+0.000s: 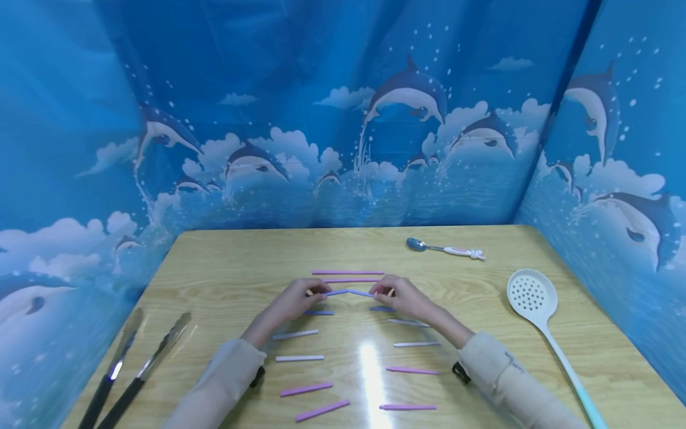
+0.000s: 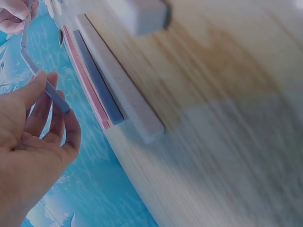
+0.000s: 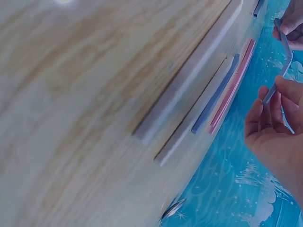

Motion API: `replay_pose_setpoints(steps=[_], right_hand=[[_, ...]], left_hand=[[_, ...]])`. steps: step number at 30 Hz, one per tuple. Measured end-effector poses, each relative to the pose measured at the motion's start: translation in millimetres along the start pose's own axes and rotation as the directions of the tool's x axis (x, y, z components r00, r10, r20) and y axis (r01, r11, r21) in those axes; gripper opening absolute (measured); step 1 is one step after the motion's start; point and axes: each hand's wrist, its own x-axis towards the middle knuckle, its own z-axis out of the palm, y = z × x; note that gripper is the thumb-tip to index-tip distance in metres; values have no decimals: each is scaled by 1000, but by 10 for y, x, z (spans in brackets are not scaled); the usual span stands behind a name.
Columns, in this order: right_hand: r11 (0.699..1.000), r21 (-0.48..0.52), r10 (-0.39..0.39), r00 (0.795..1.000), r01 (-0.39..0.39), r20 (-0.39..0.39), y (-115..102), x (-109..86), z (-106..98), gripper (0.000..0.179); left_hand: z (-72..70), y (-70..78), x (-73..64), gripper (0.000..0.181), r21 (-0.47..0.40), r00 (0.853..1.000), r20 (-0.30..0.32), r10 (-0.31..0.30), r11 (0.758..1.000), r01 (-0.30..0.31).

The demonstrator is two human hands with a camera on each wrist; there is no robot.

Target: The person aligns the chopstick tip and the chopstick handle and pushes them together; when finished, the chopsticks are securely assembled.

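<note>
Between both hands is a thin blue stick [image 1: 336, 292], bent at its middle into a shallow peak. My left hand [image 1: 299, 298] pinches its left end between thumb and fingers, and my right hand [image 1: 405, 298] pinches the right end. The left wrist view shows the bend in the blue stick [image 2: 34, 67] raised off the table. Just beyond the hands lie two long pink-purple sticks [image 1: 348, 272]. Closer in, shorter pieces form two columns: a blue piece [image 1: 320, 313] and a magenta piece [image 1: 306, 389] on the left, a pale piece [image 1: 416, 344] and a pink piece [image 1: 412, 370] on the right, among several others.
A spoon [image 1: 463, 251] with a white handle lies at the back right of the wooden table [image 1: 241, 256]. A white slotted skimmer [image 1: 532, 293] rests along the right side, black-handled tongs [image 1: 128, 387] at the left. Blue dolphin-print curtains [image 1: 321, 89] enclose the back and sides.
</note>
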Motion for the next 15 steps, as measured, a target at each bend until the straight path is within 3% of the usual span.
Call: replay_pose_setpoints(steps=[10,15], right_hand=[[999,-33,1,1000,-2,-26,-39,-3,9,13],[999,-28,-29,998,28,-51,-52,4,40,14]], left_hand=[[6,12,-15,17,24,1000,16,-2,1000,2],[25,29,-23,16,13,999,19,37,999,-37]])
